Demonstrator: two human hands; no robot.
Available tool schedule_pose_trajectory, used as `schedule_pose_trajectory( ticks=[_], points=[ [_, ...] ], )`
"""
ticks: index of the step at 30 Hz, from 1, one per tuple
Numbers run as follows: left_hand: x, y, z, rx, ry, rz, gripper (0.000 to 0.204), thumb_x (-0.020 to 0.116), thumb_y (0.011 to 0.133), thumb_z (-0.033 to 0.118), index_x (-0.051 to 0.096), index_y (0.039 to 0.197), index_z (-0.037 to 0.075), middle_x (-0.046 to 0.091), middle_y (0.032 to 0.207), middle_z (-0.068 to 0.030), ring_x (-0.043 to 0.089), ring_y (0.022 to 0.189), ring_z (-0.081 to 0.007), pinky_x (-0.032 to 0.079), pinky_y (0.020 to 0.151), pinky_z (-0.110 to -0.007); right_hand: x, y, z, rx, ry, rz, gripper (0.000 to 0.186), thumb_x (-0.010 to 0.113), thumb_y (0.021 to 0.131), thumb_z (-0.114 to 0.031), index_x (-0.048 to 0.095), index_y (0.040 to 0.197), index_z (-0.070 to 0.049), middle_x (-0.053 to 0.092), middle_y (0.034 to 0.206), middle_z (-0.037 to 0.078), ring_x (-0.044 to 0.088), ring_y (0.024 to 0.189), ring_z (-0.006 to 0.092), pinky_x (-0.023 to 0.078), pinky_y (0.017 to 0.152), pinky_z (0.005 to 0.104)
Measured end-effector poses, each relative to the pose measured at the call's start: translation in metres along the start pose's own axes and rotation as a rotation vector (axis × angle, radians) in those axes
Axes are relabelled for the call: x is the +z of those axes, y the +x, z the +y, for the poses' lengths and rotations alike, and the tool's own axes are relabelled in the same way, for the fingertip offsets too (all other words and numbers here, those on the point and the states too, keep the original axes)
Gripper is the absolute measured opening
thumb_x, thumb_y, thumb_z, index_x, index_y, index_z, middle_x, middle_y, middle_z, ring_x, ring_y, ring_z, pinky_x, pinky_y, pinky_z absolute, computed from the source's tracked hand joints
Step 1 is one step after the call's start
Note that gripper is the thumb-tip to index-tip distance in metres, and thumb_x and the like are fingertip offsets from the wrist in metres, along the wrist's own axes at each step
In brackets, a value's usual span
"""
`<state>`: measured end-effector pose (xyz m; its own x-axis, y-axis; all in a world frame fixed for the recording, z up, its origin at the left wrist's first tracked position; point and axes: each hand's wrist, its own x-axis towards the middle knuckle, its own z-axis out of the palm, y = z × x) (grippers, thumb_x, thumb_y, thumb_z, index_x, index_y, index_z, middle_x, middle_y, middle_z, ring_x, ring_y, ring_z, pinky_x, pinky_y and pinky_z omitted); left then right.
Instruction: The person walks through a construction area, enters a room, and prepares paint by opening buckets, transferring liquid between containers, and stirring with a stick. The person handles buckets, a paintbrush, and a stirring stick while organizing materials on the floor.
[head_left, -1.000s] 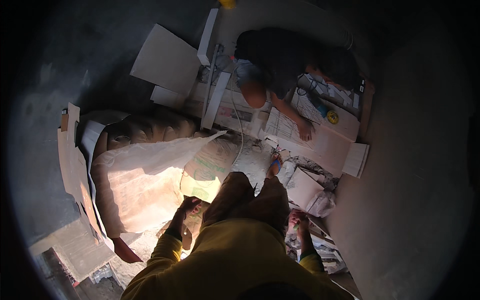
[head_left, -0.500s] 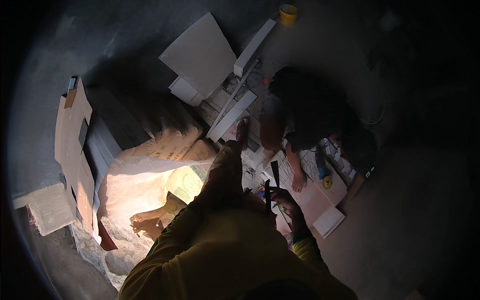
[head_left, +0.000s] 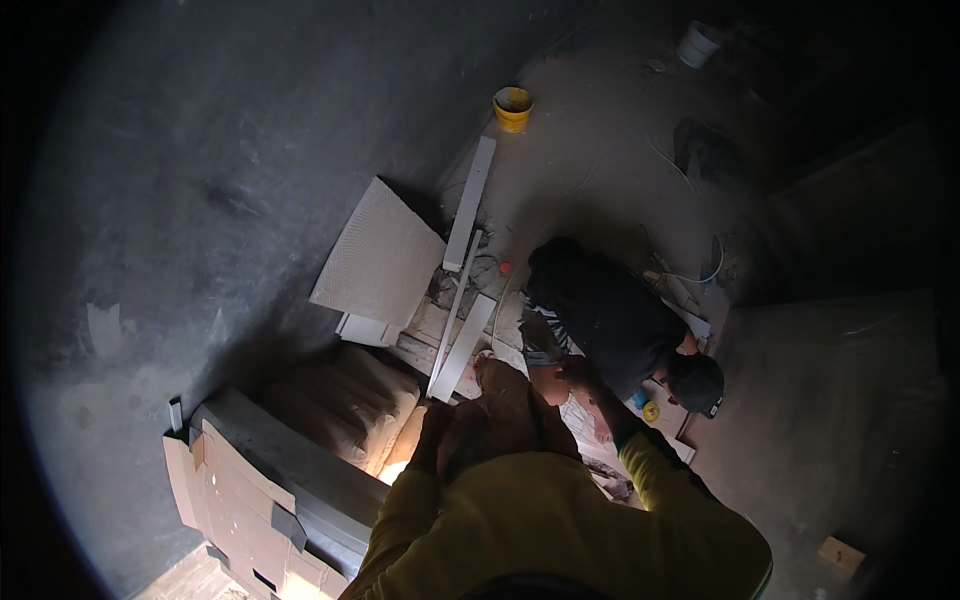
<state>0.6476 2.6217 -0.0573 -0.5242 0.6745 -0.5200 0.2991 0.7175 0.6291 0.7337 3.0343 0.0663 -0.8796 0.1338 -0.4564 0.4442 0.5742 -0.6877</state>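
My right hand [head_left: 578,372] is raised in front of my body, close to a crouching co-worker's knee [head_left: 546,384]. Its fingers are dark, and whether they hold anything is unclear. Beside my own bent knee [head_left: 503,392] is my left hand [head_left: 432,420], in deep shadow with its fingers indistinct. Just beyond it lie a pale flat strip [head_left: 464,345] and a thin pale rod [head_left: 457,310]. The co-worker [head_left: 625,325], in dark clothes and a cap, bends over a pale tile with a blue and yellow tool [head_left: 650,410] near it.
A large pale tile [head_left: 378,262] leans by the wall, with a long strip [head_left: 470,205] beyond. Farther off stand a yellow bucket [head_left: 512,108] and a white bucket [head_left: 697,46]. Paper sacks [head_left: 345,405] and cardboard [head_left: 235,500] are at left. A cable [head_left: 668,160] lies on the floor.
My view has swung, bringing more of the wall and far floor in. My right hand, earlier lower and by dark narrow strips, is now farther forward; the strips no longer show.
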Motion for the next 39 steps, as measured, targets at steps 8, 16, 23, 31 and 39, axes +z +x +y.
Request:
schedule_pose_trajectory(
  ticks=[8,16,23,31,39],
  points=[
    [-0.114,0.014,0.019,-0.641,-1.237,0.318,0.017,0.058,0.085,0.020,0.053,0.098,0.011,0.055,0.066,-0.0071,0.048,0.044,-0.0142,0.038,0.037,-0.026,-0.023,0.063,-0.015,0.245,0.174,0.172,0.021,0.063,0.077,-0.018,0.065,0.091,-0.003,0.064,0.072,0.013,0.062,0.064,0.0221,0.049,0.059,0.0343],
    [-0.153,0.082,-0.022,-0.842,-1.412,0.550,0.008,0.054,0.084,0.014,0.048,0.088,0.011,0.050,0.063,-0.0064,0.043,0.042,-0.0138,0.033,0.035,-0.025,-0.098,0.157,0.014,0.183,0.017,-0.060,0.020,0.060,0.076,-0.027,0.064,0.076,-0.008,0.062,0.067,0.015,0.062,0.064,0.0292,0.048,0.059,0.0417],
    [-0.231,0.256,0.015,-0.939,-1.254,0.236,0.015,0.055,0.084,0.015,0.053,0.099,0.011,0.059,0.071,-0.0120,0.054,0.049,-0.0223,0.044,0.040,-0.034,-0.218,0.271,0.059,0.658,0.794,-0.116,0.004,0.061,0.076,-0.005,0.060,0.074,-0.007,0.055,0.059,0.003,0.054,0.054,0.0126,0.043,0.048,0.0272],
    [-0.414,0.480,0.097,-0.649,-0.990,0.321,0.028,0.057,0.085,0.025,0.055,0.108,0.009,0.062,0.081,-0.0097,0.058,0.058,-0.0184,0.047,0.050,-0.032,-0.412,0.401,0.065,0.336,0.242,0.226,0.020,0.062,0.076,-0.009,0.064,0.094,-0.001,0.066,0.073,0.008,0.062,0.060,0.0131,0.049,0.054,0.0269],
    [-0.485,0.633,0.146,-0.718,-0.824,0.036,0.016,0.058,0.086,0.023,0.059,0.098,0.012,0.063,0.074,-0.0058,0.059,0.054,-0.0173,0.051,0.049,-0.034,-0.490,0.488,0.067,0.416,0.774,0.482,0.024,0.068,0.075,-0.014,0.065,0.096,-0.003,0.065,0.075,0.007,0.061,0.063,0.0113,0.049,0.056,0.0270]
  ],
)
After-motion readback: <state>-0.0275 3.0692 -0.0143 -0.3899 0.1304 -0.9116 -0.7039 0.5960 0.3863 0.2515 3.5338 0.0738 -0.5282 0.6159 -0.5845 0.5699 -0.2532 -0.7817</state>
